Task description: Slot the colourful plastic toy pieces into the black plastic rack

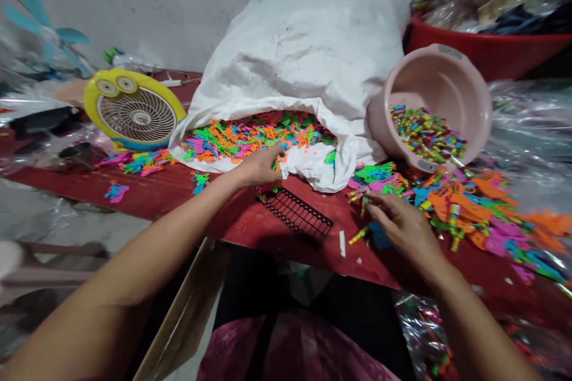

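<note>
My left hand [263,168] is at the mouth of a white sack [308,41], fingers closed round small coloured pieces that are too blurred to name. Bright plastic pieces [250,137] in orange, green, pink and blue fill the sack's opening. Just below that hand, a black wire rack [297,212] lies on the red table [241,220]. My right hand [393,214] is over the table beside a pile of coloured plastic pieces [460,202], its fingers bent near small shiny yellow-banded tubes [358,235]; what they hold is unclear.
A pink bucket [473,95] lies tilted with many shiny tubes inside. Behind it stands a red tub [513,50]. A yellow fan [143,116] is at the left, near loose plastic pieces [143,161]. An open cardboard box [187,303] is below the table's front edge.
</note>
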`<state>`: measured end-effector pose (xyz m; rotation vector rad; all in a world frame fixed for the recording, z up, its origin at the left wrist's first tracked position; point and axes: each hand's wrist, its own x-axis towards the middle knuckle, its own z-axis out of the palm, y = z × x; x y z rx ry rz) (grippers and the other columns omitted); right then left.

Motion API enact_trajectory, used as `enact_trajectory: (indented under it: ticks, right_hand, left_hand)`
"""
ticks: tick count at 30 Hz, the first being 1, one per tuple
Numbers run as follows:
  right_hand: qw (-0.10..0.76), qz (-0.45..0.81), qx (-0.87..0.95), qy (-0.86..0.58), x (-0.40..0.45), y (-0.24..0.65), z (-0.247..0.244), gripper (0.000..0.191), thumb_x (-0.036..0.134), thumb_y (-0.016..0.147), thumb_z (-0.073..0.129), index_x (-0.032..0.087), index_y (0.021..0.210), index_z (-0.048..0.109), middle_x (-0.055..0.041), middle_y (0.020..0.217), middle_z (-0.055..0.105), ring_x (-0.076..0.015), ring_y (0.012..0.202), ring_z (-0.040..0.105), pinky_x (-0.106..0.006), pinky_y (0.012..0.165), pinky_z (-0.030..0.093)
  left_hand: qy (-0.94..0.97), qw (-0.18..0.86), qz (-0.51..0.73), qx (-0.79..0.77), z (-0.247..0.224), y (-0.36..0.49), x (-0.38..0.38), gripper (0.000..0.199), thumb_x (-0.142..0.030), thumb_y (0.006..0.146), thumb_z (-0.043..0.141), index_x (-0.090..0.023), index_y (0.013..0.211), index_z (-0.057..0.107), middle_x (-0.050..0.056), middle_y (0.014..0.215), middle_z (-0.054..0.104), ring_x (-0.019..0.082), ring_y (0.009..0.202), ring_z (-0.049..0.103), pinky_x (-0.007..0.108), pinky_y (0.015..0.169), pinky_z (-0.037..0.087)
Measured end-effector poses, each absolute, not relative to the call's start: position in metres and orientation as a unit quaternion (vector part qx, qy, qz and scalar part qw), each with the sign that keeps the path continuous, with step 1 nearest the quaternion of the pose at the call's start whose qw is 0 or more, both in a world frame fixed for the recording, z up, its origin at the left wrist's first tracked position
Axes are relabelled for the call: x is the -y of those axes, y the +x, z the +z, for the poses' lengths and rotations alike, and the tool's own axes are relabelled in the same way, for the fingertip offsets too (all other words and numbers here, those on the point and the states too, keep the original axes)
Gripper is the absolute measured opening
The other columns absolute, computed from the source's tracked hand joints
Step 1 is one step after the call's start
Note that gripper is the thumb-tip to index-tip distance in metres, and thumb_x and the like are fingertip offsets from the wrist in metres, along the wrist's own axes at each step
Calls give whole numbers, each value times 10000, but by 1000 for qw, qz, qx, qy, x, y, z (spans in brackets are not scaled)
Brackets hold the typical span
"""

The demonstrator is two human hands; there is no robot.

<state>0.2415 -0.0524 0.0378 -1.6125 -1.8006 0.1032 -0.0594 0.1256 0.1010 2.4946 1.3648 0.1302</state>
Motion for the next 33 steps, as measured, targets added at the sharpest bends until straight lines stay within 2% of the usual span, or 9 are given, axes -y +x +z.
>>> enact_trajectory:
  ticks: [6,12,14,20,24,27,29,31,33]
  right_hand:
    - [199,-55,705,-679,101,287,32,329,389,965,447,234,1107,700,-104,1005,694,-256,870,657,-375,734,506]
    - [115,-98,781,-606,91,273,24,471,211,906,438,266,1347,595,-106,1363,605,-318,1278,490,-523,1001,386]
    - [106,-91,804,-578,81,275,19,462,218,900,444,261,1331,604,-96,1348,622,-316,1295,479,-557,1041,322]
    - [127,-46,820,-556,52,289,16,326,260,874,475,256,1064,740,-106,995,705,-285,951,614,-465,841,445]
    - [186,36,808,-558,42,287,30,312,362,870,536,285,1087,747,-104,969,713,-269,825,654,-401,700,509]
    - [250,163,774,-559,34,269,43,361,412,850,575,305,1158,732,-98,1040,732,-278,848,684,-391,683,542]
    - [277,271,735,-555,27,250,50,332,426,824,608,286,1086,758,-93,1024,741,-272,856,691,-375,674,550]
    - [300,371,680,-557,20,228,54,288,448,790,647,236,933,777,-83,854,741,-236,727,682,-342,617,537]
    - [320,473,609,-550,15,207,57,319,462,771,680,195,926,760,-46,684,692,-184,579,630,-305,556,506]
  left_hand:
    - [845,144,33,-514,107,-53,-115,577,-348,749,648,-200,1291,516,90,1039,688,267,921,653,335,761,511]
    - [823,118,23,-554,109,-46,-105,573,-347,769,626,-176,1298,491,149,1145,684,305,1013,658,379,818,525]
    - [820,117,26,-560,108,-45,-105,598,-342,764,628,-175,1318,477,157,1203,671,313,1066,650,383,848,524]
    - [822,123,32,-555,109,-46,-104,595,-331,759,621,-185,1318,481,141,1225,672,300,1065,658,376,856,526]
    - [820,122,28,-559,109,-46,-103,591,-328,761,619,-196,1318,474,140,1206,678,309,1068,658,384,845,528]
    - [820,126,28,-557,109,-45,-104,594,-342,761,620,-202,1318,467,131,1198,681,309,1084,653,378,849,526]
    - [821,125,29,-556,108,-46,-104,590,-352,761,620,-201,1312,469,132,1201,678,311,1089,650,377,850,526]
    - [822,124,31,-555,106,-46,-105,584,-351,762,617,-200,1307,471,134,1192,681,313,1080,653,379,843,526]
    - [823,126,36,-553,105,-47,-106,580,-341,764,612,-199,1308,469,135,1183,683,314,1072,655,384,836,526]
